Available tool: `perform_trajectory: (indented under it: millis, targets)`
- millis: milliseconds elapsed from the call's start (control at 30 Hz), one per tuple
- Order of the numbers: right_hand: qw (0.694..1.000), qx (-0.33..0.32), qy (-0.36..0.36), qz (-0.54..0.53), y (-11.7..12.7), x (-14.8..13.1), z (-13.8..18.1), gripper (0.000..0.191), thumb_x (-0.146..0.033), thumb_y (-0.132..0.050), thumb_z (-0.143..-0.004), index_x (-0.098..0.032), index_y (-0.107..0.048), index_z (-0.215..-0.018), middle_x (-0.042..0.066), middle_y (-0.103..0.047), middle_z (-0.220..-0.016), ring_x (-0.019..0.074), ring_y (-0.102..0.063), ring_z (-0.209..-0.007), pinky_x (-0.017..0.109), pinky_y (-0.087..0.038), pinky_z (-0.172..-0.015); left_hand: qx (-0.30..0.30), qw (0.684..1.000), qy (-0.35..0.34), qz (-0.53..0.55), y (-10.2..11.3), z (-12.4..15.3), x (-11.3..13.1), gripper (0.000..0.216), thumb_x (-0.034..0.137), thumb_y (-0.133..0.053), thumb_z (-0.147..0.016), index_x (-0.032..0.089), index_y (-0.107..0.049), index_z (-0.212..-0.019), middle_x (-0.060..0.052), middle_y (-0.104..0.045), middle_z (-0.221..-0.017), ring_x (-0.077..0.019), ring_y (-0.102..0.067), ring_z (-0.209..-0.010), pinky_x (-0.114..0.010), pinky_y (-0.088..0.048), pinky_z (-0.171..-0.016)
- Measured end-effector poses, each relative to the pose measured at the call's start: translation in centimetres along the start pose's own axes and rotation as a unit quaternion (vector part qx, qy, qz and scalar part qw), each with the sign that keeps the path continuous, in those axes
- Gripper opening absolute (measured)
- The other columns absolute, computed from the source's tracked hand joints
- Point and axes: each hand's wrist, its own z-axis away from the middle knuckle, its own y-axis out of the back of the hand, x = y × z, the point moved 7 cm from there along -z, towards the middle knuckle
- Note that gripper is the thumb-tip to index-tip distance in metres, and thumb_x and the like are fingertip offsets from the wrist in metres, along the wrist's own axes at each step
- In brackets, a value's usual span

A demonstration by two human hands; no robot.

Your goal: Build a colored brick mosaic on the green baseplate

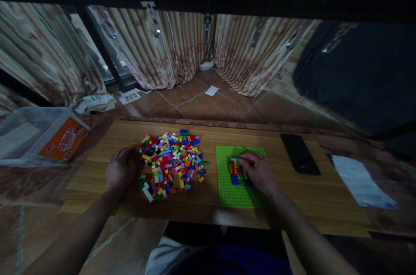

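Right hand (258,170) is leaning over the small brick build (235,178), thumb and fingers bunching together at its upper right side; from where I'm standing I can't tell whether they're pinching a brick or just pressing, since the hand is hiding that corner. Build is sitting on the green baseplate (224,194), around the middle of it, showing red, blue and light-blue pieces, with the big blue one marking the near left corner. Left hand (121,168) is resting on the wooden table (328,201), fingers curling in at the left edge of the loose brick pile (170,158); fingertips are facing away from me, so can't confirm whether they're holding anything. Pile is spreading left of the baseplate, mixed colours, with a stepped white piece (147,192) lying at its near left edge and a dark blue brick (183,132) sitting at its far edge. Black phone (299,154) is lying right of the baseplate, well apart from it. White paper (363,181) is lying beyond the table's right end. Clear plastic bin (19,149) with an orange label (64,138) is standing off the left end. Striped curtains (185,45) are hanging behind, reaching the tiled floor (195,101).
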Motion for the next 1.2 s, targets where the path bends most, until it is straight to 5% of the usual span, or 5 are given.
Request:
perform_trajectory:
  millis: [467,700,867,1033,1200]
  targets:
    - [0.998,0.020,-0.009,-0.051,0.2,-0.9,0.4,0.023,-0.043,-0.058,-0.083,-0.024,-0.071,-0.084,0.008,-0.069,-0.097,0.0260,-0.058,-0.100,0.047,-0.041,-0.097,-0.003,1.000,0.002,-0.002,-0.4,0.0,-0.5,0.038,0.019,-0.039,-0.087,0.018,-0.065,-0.114,-0.010,-0.068,-0.113,-0.0260,-0.059,-0.106,-0.037,-0.048,-0.092]
    - [0.983,0.119,-0.084,-0.108,4.0,1.3,1.5,0.048,-0.053,-0.041,-0.092,-0.015,-0.070,-0.096,0.011,-0.071,-0.094,0.0237,-0.065,-0.086,0.037,-0.050,-0.079,0.000,1.000,-0.001,-0.015,-0.6,-0.2,-0.8,0.040,0.016,-0.040,-0.086,0.015,-0.066,-0.117,-0.012,-0.068,-0.115,-0.0286,-0.060,-0.106,-0.041,-0.050,-0.091]
    - [0.965,0.155,-0.134,-0.164,5.2,2.4,4.9,0.042,-0.053,-0.051,-0.088,-0.015,-0.070,-0.093,0.010,-0.072,-0.092,0.0243,-0.066,-0.086,0.036,-0.050,-0.077,-0.002,1.000,-0.007,-0.010,-0.3,-0.3,-0.5,0.040,0.016,-0.040,-0.086,0.015,-0.066,-0.117,-0.012,-0.068,-0.115,-0.0284,-0.060,-0.106,-0.041,-0.050,-0.091]
    - [0.972,0.161,-0.093,-0.146,4.2,0.1,7.7,0.032,-0.046,-0.054,-0.090,-0.019,-0.071,-0.093,0.009,-0.072,-0.099,0.0239,-0.065,-0.096,0.040,-0.050,-0.087,0.006,1.000,-0.008,-0.005,-0.2,-0.2,-0.4,0.039,0.017,-0.040,-0.087,0.017,-0.066,-0.115,-0.010,-0.069,-0.112,-0.0273,-0.061,-0.106,-0.040,-0.049,-0.094]
    - [0.987,0.089,0.032,-0.129,1.5,-5.7,8.9,0.020,-0.034,-0.054,-0.093,-0.024,-0.071,-0.099,0.006,-0.072,-0.099,0.0220,-0.065,-0.097,0.040,-0.052,-0.086,0.011,1.000,-0.002,0.001,-0.2,0.0,-0.3,0.037,0.016,-0.040,-0.086,0.016,-0.066,-0.113,-0.012,-0.069,-0.110,-0.0271,-0.061,-0.105,-0.039,-0.050,-0.091]
